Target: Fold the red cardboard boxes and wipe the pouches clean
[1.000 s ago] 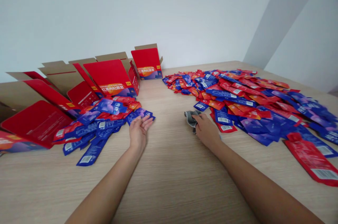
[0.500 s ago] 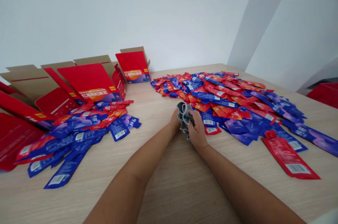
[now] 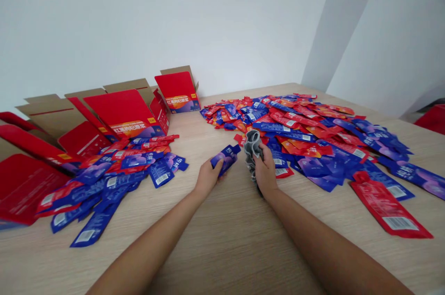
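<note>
My left hand [image 3: 209,175] is closed on a blue sachet [image 3: 227,157], thumb across its front, the narrow end pointing up and to the right. A crumpled grey cloth [image 3: 252,149] with pale edging is bunched in my right hand [image 3: 266,170], just to the right of the sachet and apart from it. Behind and to the right of the cloth spreads a large pile of red and blue sachets [image 3: 299,123]. A smaller pile of sachets [image 3: 128,165] lies left of my left hand, in front of the boxes.
Open red cardboard boxes [image 3: 120,109] with flaps raised stand along the left. Another red box [image 3: 179,91] stands at the back by the wall [image 3: 222,21]. One red sachet [image 3: 387,209] lies at the right front on the wooden table [image 3: 222,248]. Something red shows at the right edge.
My left hand came over from the left pile to the cloth, then drew back leftward and now shows a blue sachet. My right hand still holds the cloth. The view shifted rightward.
</note>
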Demonstrator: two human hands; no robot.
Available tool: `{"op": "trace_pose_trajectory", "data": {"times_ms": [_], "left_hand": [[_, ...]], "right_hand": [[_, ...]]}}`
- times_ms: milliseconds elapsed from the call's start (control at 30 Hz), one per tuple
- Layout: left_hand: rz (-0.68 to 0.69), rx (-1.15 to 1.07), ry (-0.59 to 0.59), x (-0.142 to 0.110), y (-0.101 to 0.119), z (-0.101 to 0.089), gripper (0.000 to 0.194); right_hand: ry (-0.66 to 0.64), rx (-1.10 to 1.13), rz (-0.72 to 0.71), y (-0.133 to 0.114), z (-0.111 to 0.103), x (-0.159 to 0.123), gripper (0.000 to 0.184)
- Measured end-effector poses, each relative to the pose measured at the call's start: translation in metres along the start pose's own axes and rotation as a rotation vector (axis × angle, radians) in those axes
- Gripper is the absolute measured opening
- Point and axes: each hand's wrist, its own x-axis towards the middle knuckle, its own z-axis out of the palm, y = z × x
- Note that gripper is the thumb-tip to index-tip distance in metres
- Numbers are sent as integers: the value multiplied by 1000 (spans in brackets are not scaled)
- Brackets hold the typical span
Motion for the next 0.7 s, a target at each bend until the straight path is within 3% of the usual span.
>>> {"op": "trace_pose_trajectory", "data": {"times_ms": [100,233,333,467,567,700], "left_hand": [[-219,-268,-128,-29,-7,-20,34],[-367,-505,-235,-53,-12,-33,28],[-420,-483,-257,-58,-13,-36,21],[-466,-405,-326,-56,-9,-36,18],[-490,-436,-328,-55,-9,-36,13],[-467,-487,-338,-54,-13,-33,9]], "right_hand": [[-40,35,-106,-18,3,-14,41],[-466,-140,-399,-55,16,-50,47],[-649,-397,-439,-68,24,-63,52],[-612,-654,-254,-52,16,-36,45],[-520,-689,-149,-35,5,-16,43],[-520,-473,-271,-42,4,-33,49]]}}
